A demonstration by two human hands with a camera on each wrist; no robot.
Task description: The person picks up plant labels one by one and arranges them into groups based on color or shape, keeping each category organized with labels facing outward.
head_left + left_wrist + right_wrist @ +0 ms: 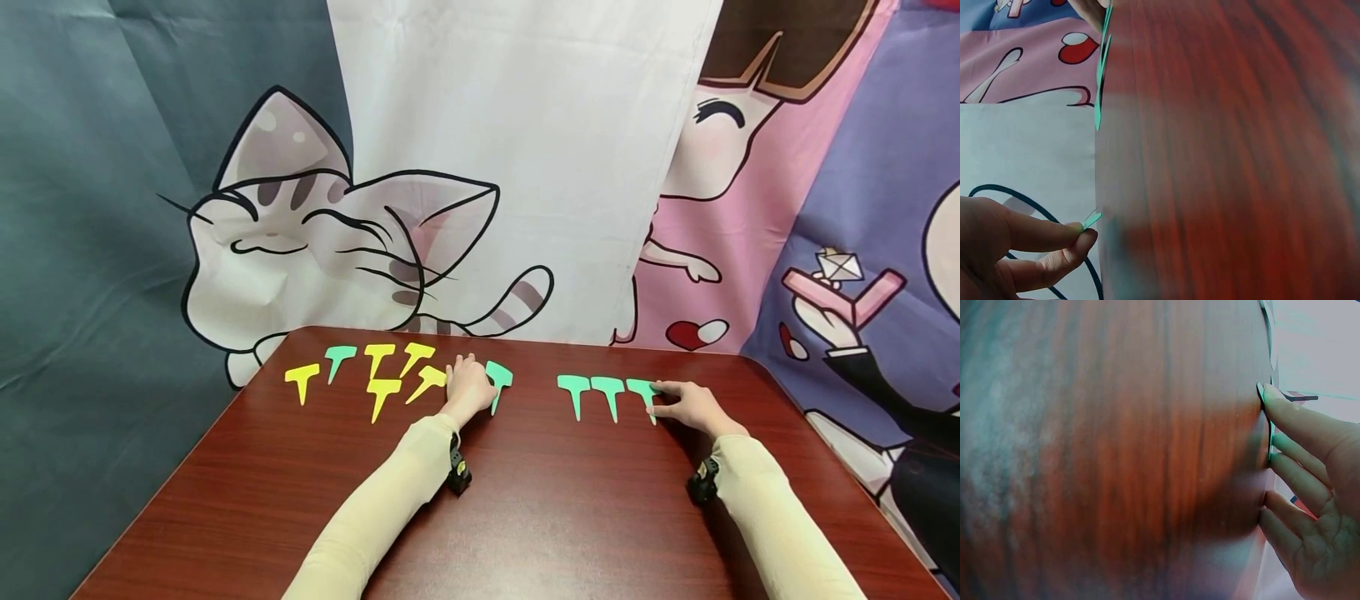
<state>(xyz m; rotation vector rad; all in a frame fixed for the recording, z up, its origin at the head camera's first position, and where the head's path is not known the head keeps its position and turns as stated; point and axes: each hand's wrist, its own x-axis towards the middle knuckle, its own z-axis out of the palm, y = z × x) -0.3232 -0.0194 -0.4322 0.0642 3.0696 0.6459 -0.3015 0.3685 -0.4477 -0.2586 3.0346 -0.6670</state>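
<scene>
In the head view my left hand (pixel 468 390) pinches a green T-shaped plant label (pixel 499 372) at the middle of the table's far part. The left wrist view shows the tip of that green label (pixel 1092 220) between thumb and forefinger. My right hand (pixel 678 406) touches another green label (pixel 639 387) lying on the table, fingertips at its crossbar and thumb at its stem. Its fingers are nearly straight and spread in the right wrist view. Left of this label lie two more green labels, a middle one (pixel 608 386) and a left one (pixel 573 384), stems toward me.
Several yellow labels (pixel 384 387) lie left of my left hand, along with one green label (pixel 341 353). The table (pixel 555 508) is dark reddish wood with rounded far corners. Behind it hangs a cartoon-printed cloth (pixel 570 167).
</scene>
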